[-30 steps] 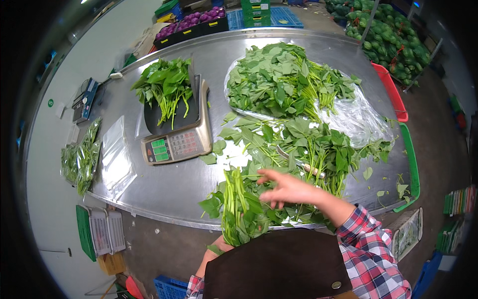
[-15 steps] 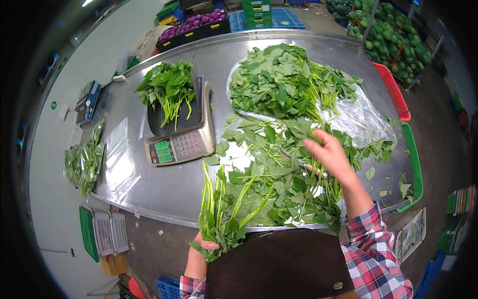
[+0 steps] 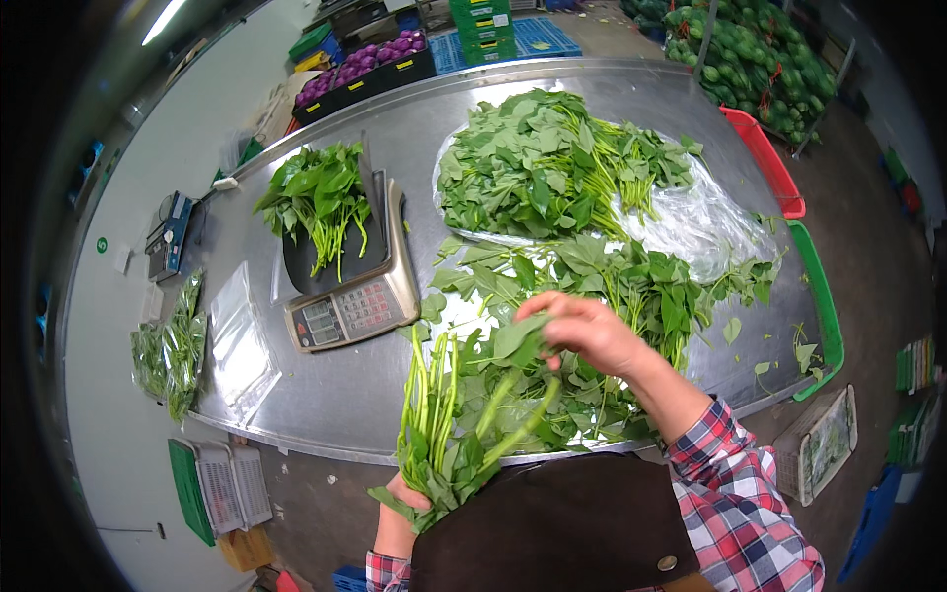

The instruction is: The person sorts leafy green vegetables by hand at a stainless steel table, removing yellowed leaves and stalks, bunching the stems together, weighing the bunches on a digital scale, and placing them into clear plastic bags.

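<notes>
Beyond the table (image 3: 326, 405), a black crate (image 3: 380, 86) holds round purple vegetables (image 3: 367, 65). Scale pan (image 3: 299, 260) bears leafy greens (image 3: 314, 187); clear bags (image 3: 170, 357) at left enclose more. Left hand (image 3: 406, 498) is closed round a bunch (image 3: 434, 434), stems rising above it. Right hand (image 3: 582, 333), farther up and rightward, pinches a leaf (image 3: 519, 341) between thumb and fingers.

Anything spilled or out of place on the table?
A few stray leaves lie on the right end of the metal table, apart from the piled greens, as if dropped. Nothing else stands out.
</notes>
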A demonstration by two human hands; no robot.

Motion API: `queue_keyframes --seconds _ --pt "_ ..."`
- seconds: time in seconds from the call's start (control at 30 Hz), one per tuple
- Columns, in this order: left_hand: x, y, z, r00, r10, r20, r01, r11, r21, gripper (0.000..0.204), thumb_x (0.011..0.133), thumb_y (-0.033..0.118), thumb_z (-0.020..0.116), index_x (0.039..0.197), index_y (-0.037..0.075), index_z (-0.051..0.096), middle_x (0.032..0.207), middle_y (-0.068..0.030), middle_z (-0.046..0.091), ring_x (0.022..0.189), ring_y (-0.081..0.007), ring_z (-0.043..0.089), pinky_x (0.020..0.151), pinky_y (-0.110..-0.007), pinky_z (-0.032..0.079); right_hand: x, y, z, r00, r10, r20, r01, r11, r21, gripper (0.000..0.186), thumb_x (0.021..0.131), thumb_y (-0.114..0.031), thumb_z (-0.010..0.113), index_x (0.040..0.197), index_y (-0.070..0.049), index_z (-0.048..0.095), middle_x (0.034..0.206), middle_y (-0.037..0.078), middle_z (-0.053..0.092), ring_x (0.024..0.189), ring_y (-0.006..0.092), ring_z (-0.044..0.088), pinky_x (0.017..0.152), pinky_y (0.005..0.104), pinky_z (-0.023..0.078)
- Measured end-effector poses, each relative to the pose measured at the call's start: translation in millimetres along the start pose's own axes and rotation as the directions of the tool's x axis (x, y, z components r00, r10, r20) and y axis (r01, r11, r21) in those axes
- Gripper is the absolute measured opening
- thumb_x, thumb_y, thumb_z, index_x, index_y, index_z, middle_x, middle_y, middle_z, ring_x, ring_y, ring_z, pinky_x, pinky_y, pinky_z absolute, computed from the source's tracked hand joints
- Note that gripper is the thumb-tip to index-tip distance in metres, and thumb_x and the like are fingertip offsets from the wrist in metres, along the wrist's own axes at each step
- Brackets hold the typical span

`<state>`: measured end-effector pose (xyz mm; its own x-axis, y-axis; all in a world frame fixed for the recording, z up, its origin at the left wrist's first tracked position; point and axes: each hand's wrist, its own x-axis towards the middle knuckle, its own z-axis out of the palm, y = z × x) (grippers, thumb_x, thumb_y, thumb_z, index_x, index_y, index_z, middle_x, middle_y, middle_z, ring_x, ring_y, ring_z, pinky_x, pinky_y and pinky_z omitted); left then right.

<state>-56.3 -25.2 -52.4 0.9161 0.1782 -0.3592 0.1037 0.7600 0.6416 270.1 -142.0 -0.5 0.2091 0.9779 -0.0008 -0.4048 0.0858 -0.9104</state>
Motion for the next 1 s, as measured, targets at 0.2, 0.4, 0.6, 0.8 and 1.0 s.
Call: queue_keyframes --seconds 0.2,0.4,0.6,0.8,1.0 --pt "4 -1 -14 0.997 -0.021 0.071 0.024 0.999 -0.047 0.09 0.044 0.002 0.075 0.127 -0.004 0.041 0.122 -0.0128 0.051 0.111 -0.0264 0.049 0.095 -0.036 0.038 -4 -12 -21 0.964 0.017 -0.267 0.117 0.87 0.479 0.014 0.079 -0.019 0.058 0.085 -0.009 0.051 0.076 0.005 0.056 0.065 0.016 0.055 0.051 0.0281 0.046" --pt "9 4 -21 0.989 -0.057 0.135 0.061 0.998 -0.024 0.09 0.042 0.002 0.074 0.126 -0.004 0.042 0.121 -0.0138 0.052 0.111 -0.0273 0.05 0.095 -0.036 0.039 3 4 58 0.988 -0.08 0.134 0.156 0.547 -0.823 0.036 0.077 -0.034 0.068 0.1 -0.01 0.055 0.065 0.008 0.059 0.056 0.0254 0.059 0.054 0.0355 0.048" --pt "11 15 -22 0.986 -0.102 0.131 0.102 0.995 0.007 0.09 0.04 0.003 0.074 0.124 -0.007 0.043 0.12 -0.016 0.052 0.109 -0.0297 0.051 0.094 -0.038 0.04 23 29 44 0.937 -0.342 0.075 0.237 0.462 -0.854 0.021 0.084 -0.025 0.058 0.089 -0.005 0.056 0.063 0.014 0.06 0.057 0.0337 0.059 0.051 0.0381 0.047" --pt "12 22 -20 0.982 -0.07 0.177 0.07 0.998 0.012 0.09 0.047 0.005 0.079 0.127 -0.005 0.04 0.123 -0.0146 0.05 0.111 -0.0255 0.048 0.093 -0.036 0.039 19 -1 -28 0.88 -0.018 -0.475 -0.254 0.828 -0.5 0.029 0.082 -0.028 0.062 0.092 -0.002 0.055 0.075 0.013 0.062 0.069 0.0236 0.06 0.064 0.0318 0.048" --pt "22 33 -26 0.945 -0.118 0.306 0.035 0.964 0.263 0.093 0.051 0.014 0.082 0.13 -0.004 0.038 0.127 -0.013 0.047 0.114 -0.0248 0.046 0.096 -0.037 0.036 6 18 48 0.968 -0.252 -0.003 0.151 0.587 -0.796 0.07 0.067 -0.037 0.076 0.119 -0.004 0.042 0.111 0.017 0.05 0.09 0.0271 0.053 0.076 0.0364 0.045"
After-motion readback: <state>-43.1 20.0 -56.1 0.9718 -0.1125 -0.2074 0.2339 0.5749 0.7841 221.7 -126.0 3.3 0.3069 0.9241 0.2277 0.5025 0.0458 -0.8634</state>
